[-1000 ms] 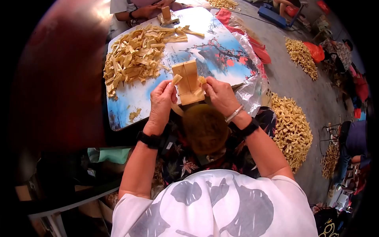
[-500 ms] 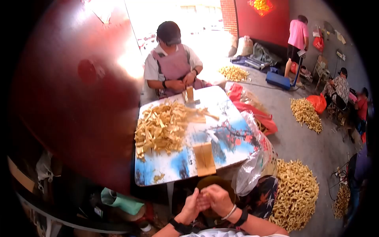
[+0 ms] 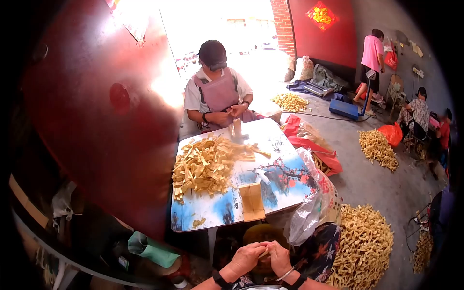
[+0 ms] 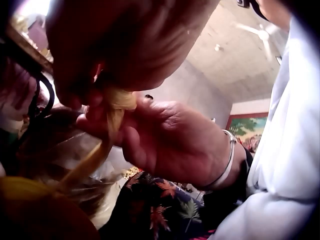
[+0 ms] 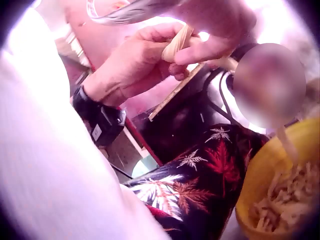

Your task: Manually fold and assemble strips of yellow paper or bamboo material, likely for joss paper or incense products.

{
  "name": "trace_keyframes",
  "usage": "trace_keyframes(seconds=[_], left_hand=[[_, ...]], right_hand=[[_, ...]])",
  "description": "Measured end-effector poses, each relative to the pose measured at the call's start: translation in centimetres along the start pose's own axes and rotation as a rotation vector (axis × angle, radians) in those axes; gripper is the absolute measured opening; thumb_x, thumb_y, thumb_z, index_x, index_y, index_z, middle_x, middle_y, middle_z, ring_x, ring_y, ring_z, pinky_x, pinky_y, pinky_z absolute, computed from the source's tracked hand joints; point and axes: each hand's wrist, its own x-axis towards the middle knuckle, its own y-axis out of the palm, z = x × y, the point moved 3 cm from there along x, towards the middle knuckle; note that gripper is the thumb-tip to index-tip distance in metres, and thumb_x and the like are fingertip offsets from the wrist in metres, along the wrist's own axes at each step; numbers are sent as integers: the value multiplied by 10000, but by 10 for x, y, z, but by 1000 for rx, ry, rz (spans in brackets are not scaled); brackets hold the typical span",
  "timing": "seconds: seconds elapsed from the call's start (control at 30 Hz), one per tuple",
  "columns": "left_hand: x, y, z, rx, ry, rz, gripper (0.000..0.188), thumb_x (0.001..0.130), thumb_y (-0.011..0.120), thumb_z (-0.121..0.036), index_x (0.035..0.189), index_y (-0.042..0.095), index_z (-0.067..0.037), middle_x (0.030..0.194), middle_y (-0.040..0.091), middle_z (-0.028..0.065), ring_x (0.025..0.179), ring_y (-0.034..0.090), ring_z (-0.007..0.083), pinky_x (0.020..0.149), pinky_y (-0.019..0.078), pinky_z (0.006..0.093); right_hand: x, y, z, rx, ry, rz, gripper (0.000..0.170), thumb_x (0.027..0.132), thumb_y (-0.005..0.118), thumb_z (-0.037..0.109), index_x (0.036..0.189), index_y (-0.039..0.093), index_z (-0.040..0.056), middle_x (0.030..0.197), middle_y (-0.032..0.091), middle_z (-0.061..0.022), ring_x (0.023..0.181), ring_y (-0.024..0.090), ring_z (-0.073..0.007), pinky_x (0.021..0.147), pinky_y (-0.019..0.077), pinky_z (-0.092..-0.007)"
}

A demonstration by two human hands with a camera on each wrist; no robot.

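Observation:
My left hand (image 3: 244, 258) and right hand (image 3: 279, 256) meet low in front of my lap, just off the table's near edge. Between them they pinch a pale yellow pliable strip (image 5: 177, 45), twisted into a fold at the fingers. In the left wrist view a long tail of the strip (image 4: 117, 112) hangs down from the fingertips. Below the hands is a yellow basin (image 5: 245, 195) with pale strips inside. A light wooden stand (image 3: 252, 205) sits at the near table edge, beyond the hands.
A heap of loose yellow strips (image 3: 205, 166) covers the left of the painted table (image 3: 280, 193). Plastic bags (image 3: 309, 217) hang by its right edge. Floor piles of small knotted pieces (image 3: 360, 246) lie to the right. Across the table sits another person (image 3: 217, 92).
Both hands have left the wooden stand, come down toward my lap and closed together on the strip. The head view has tilted up, showing more of the room.

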Motion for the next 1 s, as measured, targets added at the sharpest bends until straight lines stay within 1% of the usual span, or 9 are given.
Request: trace_keyframes(seconds=[0.03,0.17,0.33,0.5,0.67,0.8,0.93,0.97,1.0], left_hand=[[4,-4,-6,100,59,13,286,754,621,9,1035,645,-44,844,577,99,788,627,299,682,541,344],[9,-6,-13,196,99,-92,304,768,615,25,1070,624,-8,904,584,123,793,631,294,677,546,344],[12,-2,-12,250,-105,-71,299,784,626,15,1083,625,-1,919,583,144,797,637,307,668,548,353],[13,9,-2,-107,-220,-129,248,815,596,39,1053,632,-20,936,575,183,824,627,364,701,537,391],[11,15,-3,-128,-245,-184,312,792,562,101,1077,620,-11,970,575,201,886,614,405,743,525,415],[16,11,2,-181,-246,-401,91,852,611,23,932,577,-2,878,579,195,784,597,387,667,499,407],[15,8,-11,-230,-263,-333,196,844,684,-32,1029,627,-3,921,643,192,803,646,357,692,520,371],[14,8,-8,-226,-226,-380,141,844,668,6,977,619,1,814,610,143,685,609,238,645,503,309],[12,5,-4,-214,-215,-391,115,848,652,22,954,625,-12,814,613,134,688,611,235,647,502,304]], right_hand=[[-1,-1,-15,196,252,5,242,1019,511,236,928,599,30,888,652,-88,683,650,-168,495,502,-288],[7,-1,-18,330,575,52,216,1009,532,232,934,609,45,807,632,-44,594,607,-93,426,428,-230],[16,-3,-12,64,304,161,192,994,562,210,994,642,35,777,640,-18,622,612,-90,528,477,-235],[20,-10,-12,-54,47,185,220,1002,548,229,1074,651,48,866,668,4,756,627,-80,647,510,-241],[10,-9,-16,596,632,316,209,1001,529,245,1125,636,114,1017,637,44,943,604,-70,731,518,-234],[20,-8,-4,539,526,195,205,1006,503,248,1091,630,110,1018,647,15,924,618,-84,715,541,-235],[30,-5,-19,162,322,192,231,1015,471,249,936,589,68,878,610,1,803,570,-86,702,497,-249],[29,1,-16,225,305,170,248,1019,466,243,932,584,43,839,612,-26,819,574,-84,659,495,-259],[26,7,12,285,310,125,270,1021,465,232,911,576,12,792,620,-53,737,587,-94,594,481,-279]])
